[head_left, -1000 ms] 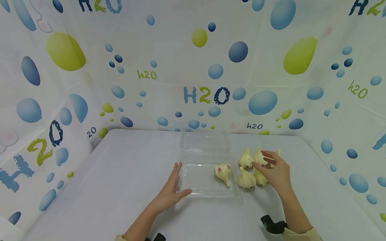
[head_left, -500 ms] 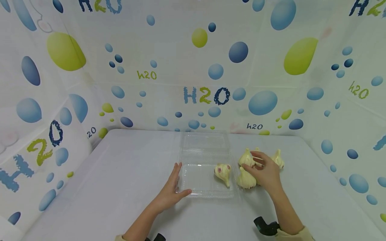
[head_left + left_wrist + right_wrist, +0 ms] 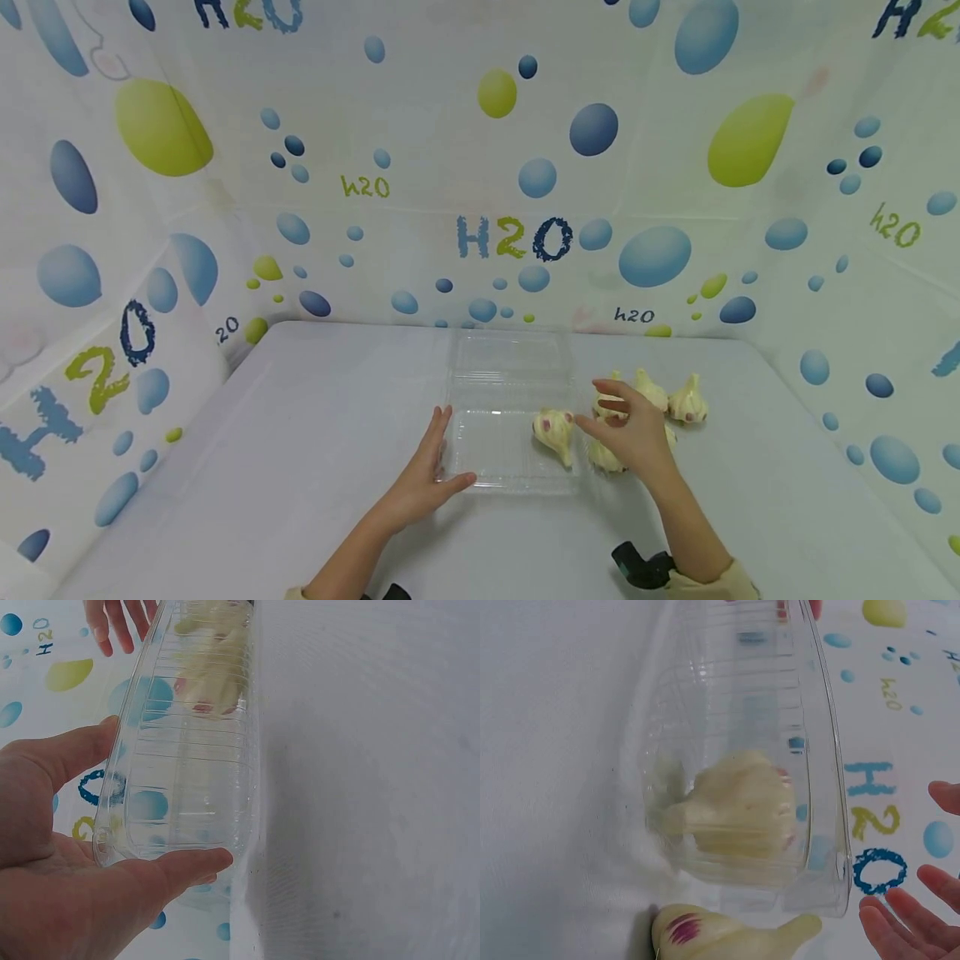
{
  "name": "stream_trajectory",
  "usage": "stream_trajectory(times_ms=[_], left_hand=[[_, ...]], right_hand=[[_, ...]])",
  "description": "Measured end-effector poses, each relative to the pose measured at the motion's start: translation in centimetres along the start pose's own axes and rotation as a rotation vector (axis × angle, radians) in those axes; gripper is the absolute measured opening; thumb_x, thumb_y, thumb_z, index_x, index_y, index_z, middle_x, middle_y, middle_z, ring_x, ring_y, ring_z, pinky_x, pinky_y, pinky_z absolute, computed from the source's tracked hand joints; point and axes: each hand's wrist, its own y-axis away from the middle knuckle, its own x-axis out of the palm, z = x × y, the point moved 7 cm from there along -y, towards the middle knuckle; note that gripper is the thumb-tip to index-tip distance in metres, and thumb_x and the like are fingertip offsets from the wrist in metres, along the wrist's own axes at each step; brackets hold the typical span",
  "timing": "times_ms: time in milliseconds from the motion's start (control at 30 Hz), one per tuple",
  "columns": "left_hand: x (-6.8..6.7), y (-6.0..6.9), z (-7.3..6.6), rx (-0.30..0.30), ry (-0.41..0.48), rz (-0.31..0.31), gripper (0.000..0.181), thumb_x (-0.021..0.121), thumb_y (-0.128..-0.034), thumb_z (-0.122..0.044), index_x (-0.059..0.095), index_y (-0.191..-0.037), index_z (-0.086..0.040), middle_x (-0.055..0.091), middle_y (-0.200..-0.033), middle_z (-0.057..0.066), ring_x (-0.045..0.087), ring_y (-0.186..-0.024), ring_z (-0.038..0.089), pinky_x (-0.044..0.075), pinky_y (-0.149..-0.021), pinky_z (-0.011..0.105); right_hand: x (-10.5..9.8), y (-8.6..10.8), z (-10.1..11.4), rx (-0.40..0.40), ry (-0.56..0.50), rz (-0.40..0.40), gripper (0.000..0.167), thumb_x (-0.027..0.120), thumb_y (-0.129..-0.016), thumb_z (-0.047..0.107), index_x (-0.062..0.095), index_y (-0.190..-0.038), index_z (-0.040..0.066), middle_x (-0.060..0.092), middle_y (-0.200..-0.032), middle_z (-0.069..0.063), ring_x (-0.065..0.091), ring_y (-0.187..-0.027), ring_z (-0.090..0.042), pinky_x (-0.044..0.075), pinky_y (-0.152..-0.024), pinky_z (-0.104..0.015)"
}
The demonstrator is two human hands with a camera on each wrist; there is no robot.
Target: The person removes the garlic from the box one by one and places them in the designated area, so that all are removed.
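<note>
A clear plastic clamshell box (image 3: 487, 450) lies unfolded on the table, its lid (image 3: 512, 354) laid back. One garlic bulb (image 3: 555, 433) sits at the right end of the box's base. My left hand (image 3: 420, 487) touches the base's left end with straight, spread fingers and thumb, as the left wrist view also shows. Above the nearest loose garlic bulbs (image 3: 606, 457), beside the box's right edge, hovers my right hand (image 3: 630, 427) with nothing in its fingers. In the right wrist view, a purple-streaked bulb (image 3: 720, 934) lies just outside the box wall.
More loose garlic bulbs (image 3: 687, 400) lie right of the box, some partly hidden by the right hand. White cloth covers the table (image 3: 337, 400). A patterned curtain (image 3: 420, 275) hangs behind it.
My right hand has moved left over the loose garlic bulbs, toward the box, with nothing in it. The left hand, the box and the garlic bulbs have stayed put.
</note>
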Motion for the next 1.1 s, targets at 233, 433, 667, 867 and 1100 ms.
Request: stream_trajectory(times_ms=[233,433,667,867,1100], left_hand=[[0.0,0.0,0.0,-0.006,0.015,-0.003,0.095,0.071,-0.0803,-0.016,0.005,-0.148,-0.014,-0.010,-0.151,0.018,0.009,-0.133,0.045,0.025,-0.099,0.058],[0.1,0.0,0.1,0.000,0.033,0.003,0.093,0.070,-0.0814,-0.015,0.004,-0.148,-0.015,-0.010,-0.151,0.017,0.004,-0.135,0.041,0.022,-0.101,0.056],[0.1,0.0,0.0,0.007,0.018,-0.002,0.093,0.070,-0.0815,-0.016,0.005,-0.148,-0.017,-0.010,-0.151,0.017,0.005,-0.135,0.041,0.023,-0.100,0.056],[0.1,0.0,0.0,0.018,0.024,0.000,0.093,0.070,-0.0815,-0.015,0.005,-0.148,-0.017,-0.010,-0.151,0.017,0.004,-0.135,0.041,0.024,-0.100,0.056],[0.0,-0.1,0.0,0.014,0.012,-0.003,0.094,0.071,-0.0807,-0.016,0.005,-0.148,-0.015,-0.009,-0.151,0.018,0.005,-0.135,0.041,0.024,-0.100,0.055]], right_hand=[[1.9,-0.1,0.2,0.051,0.026,0.065,0.053,0.079,-0.072,0.020,0.058,-0.119,0.007,0.056,-0.121,-0.013,0.058,-0.102,-0.031,0.052,-0.079,-0.038],[3.0,-0.3,-0.3,0.075,0.071,0.096,0.055,0.080,-0.071,0.025,0.058,-0.119,0.010,0.057,-0.120,-0.012,0.058,-0.103,-0.030,0.051,-0.081,-0.040],[4.4,-0.4,-0.4,0.025,0.101,0.137,0.050,0.078,-0.072,0.026,0.060,-0.116,0.010,0.058,-0.120,-0.012,0.059,-0.101,-0.031,0.051,-0.079,-0.041],[5.1,-0.6,-0.4,0.007,0.105,0.135,0.047,0.079,-0.071,0.022,0.062,-0.113,0.008,0.059,-0.117,-0.011,0.057,-0.102,-0.029,0.050,-0.080,-0.043],[5.9,-0.7,-0.1,-0.064,0.157,0.118,0.046,0.082,-0.066,0.019,0.065,-0.106,0.005,0.063,-0.108,-0.011,0.059,-0.096,-0.030,0.049,-0.079,-0.043]])
